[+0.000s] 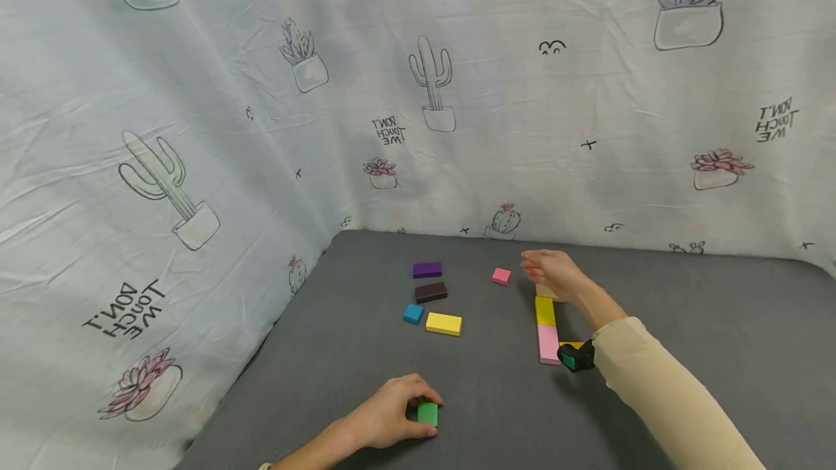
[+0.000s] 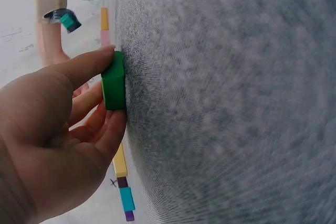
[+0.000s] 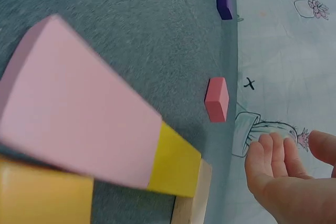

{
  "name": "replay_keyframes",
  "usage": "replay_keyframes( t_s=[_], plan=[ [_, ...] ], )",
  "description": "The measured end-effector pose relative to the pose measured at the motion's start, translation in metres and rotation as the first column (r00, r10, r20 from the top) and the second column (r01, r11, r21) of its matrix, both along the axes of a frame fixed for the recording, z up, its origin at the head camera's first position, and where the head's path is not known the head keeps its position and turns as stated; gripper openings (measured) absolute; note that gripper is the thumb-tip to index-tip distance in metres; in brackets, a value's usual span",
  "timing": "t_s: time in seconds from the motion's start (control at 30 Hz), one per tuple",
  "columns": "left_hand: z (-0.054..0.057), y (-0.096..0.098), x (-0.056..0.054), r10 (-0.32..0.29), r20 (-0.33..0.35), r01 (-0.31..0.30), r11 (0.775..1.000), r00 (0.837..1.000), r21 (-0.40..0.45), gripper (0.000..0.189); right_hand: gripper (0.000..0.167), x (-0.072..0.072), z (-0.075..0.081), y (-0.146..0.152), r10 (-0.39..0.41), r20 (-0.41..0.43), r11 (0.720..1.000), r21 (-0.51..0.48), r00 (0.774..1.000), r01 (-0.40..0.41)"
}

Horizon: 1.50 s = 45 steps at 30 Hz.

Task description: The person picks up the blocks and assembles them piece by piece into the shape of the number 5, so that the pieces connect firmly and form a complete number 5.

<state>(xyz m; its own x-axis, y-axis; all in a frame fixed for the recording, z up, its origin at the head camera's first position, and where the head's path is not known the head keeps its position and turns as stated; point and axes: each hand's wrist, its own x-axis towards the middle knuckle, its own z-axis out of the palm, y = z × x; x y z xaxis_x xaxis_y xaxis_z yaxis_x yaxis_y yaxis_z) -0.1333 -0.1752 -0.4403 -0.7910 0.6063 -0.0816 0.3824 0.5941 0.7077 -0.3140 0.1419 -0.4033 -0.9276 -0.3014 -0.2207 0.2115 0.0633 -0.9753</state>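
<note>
Between its thumb and fingers, the left hand (image 1: 390, 414) pinches a green block (image 1: 427, 414) at the near middle of the table. The left wrist view shows this block (image 2: 113, 85) touching or very close to the grey surface. The right hand (image 1: 555, 274) is raised above a joined row of blocks, fingers loosely extended and holding nothing. In that row are a light wooden block (image 3: 193, 198), an olive-yellow block (image 1: 545, 312) and a light pink block (image 1: 548, 344). An orange block (image 3: 44, 192) lies beside the pink one, partly hidden by the right wrist in the head view.
A small coral-pink block (image 1: 501, 276) lies left of the right hand. Farther left are purple (image 1: 427, 270), dark brown (image 1: 431, 292), blue (image 1: 413, 313) and pale yellow (image 1: 444, 324) blocks. A printed curtain (image 1: 496, 93) borders the grey table (image 1: 483, 397).
</note>
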Motion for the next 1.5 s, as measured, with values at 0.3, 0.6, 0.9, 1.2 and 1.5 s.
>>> replay_keyframes(
  t_s=[0.3, 0.6, 0.9, 1.2, 1.5],
  plan=[
    [0.001, 0.0, 0.0, -0.008, -0.015, 0.008, 1.0, 1.0, 0.008, 0.028, 0.046, -0.01, -0.002, -0.01, -0.094, 0.021, 0.995, 0.021, 0.995, 0.093],
    [0.0, -0.001, -0.002, -0.007, -0.027, 0.007, 1.0, 1.0, 0.003, 0.028, 0.046, -0.014, -0.007, -0.021, -0.121, -0.037, 0.99, 0.064, 0.992, 0.123],
    [0.0, 0.0, 0.0, -0.004, -0.02, 0.004, 1.0, 1.0, -0.003, 0.028, 0.043, -0.016, -0.016, -0.033, -0.07, -0.118, 0.972, 0.216, 0.991, 0.094],
    [0.0, 0.0, 0.001, -0.003, -0.028, 0.002, 1.0, 1.0, -0.005, 0.028, 0.044, -0.017, -0.022, -0.04, -0.028, -0.101, 0.965, 0.256, 0.994, 0.054],
    [-0.002, 0.0, 0.001, -0.008, -0.019, 0.008, 1.0, 1.0, -0.001, 0.028, 0.042, -0.013, -0.033, -0.049, 0.01, -0.141, 0.958, 0.285, 0.99, 0.031]
  ],
)
